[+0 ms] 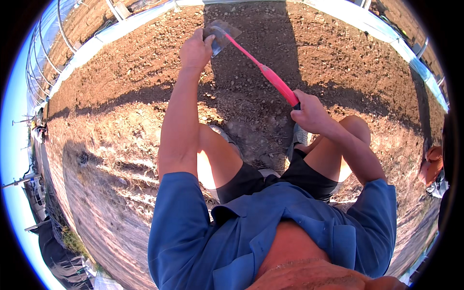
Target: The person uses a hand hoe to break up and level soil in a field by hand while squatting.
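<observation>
A hand hoe spans the space between my two hands, over loose brown soil (250,83). My right hand (311,111) is closed around the dark butt end of its pink handle (277,84). At the far end, the flat metal blade (230,30) carries dirt and catches light on one corner. My left hand (197,50) pinches the blade's left edge, thumb on the near side; its other fingers are mostly hidden. The handle slants from lower right up to the blade, above the ground. Both knees are bent, with a shoe (300,137) showing below my right hand.
White plastic sheeting (134,22) borders the soil along the far side and right. Metal hoops (41,47) rise at the upper left. Dry straw-like litter (127,145) covers ground on the left. A dark cover (59,250) lies at lower left. An orange-brown object (433,165), unclear, sits far right.
</observation>
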